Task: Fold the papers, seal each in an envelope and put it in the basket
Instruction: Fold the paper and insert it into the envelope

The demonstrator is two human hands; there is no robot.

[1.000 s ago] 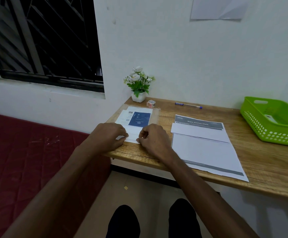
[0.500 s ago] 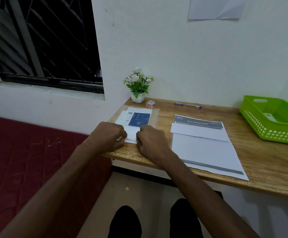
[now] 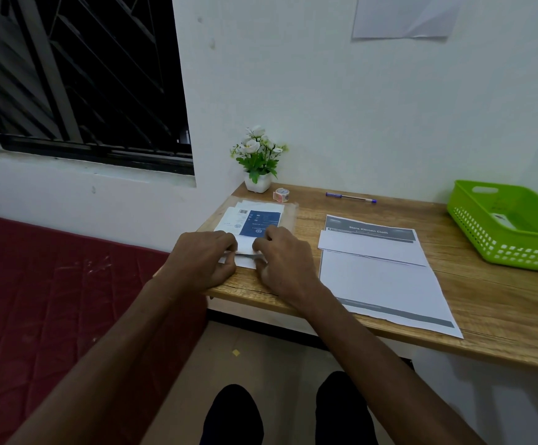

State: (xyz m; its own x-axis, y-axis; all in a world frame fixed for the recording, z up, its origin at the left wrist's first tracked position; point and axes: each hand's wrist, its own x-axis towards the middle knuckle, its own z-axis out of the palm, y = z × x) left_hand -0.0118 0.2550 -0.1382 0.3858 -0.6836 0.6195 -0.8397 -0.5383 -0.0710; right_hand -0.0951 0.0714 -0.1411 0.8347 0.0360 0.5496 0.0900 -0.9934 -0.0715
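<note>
Both hands have shifted since a second ago: the fingers that lay flat on the packet are now curled, pinching up a small white edge at its near end. Starting at the left, a dark red quilted mattress [image 3: 52, 300] lies below the barred window. On the light wooden table [image 3: 486, 309], the left hand [image 3: 202, 261] has its fingers bent in, thumb and fingertips closed on the near edge of the clear plastic packet of white and blue envelopes [image 3: 255, 220], at the table's left front corner. The right hand [image 3: 282, 261], just beside it, grips the same white edge, fingers curled tight; exactly how much of it each hand holds is hidden by the knuckles. Behind the packet stand a small white pot of white artificial flowers [image 3: 258, 162] and a little roll of patterned tape [image 3: 281, 194]. Further right, a blue pen [image 3: 351, 197] lies near the wall. In the middle of the table lies a white printed sheet with a grey header [image 3: 386, 284], and a folded white paper [image 3: 370, 248] rests across its upper part. At the far right sits the bright green perforated plastic basket [image 3: 502, 248], well apart from the hands, with something white inside it.
</note>
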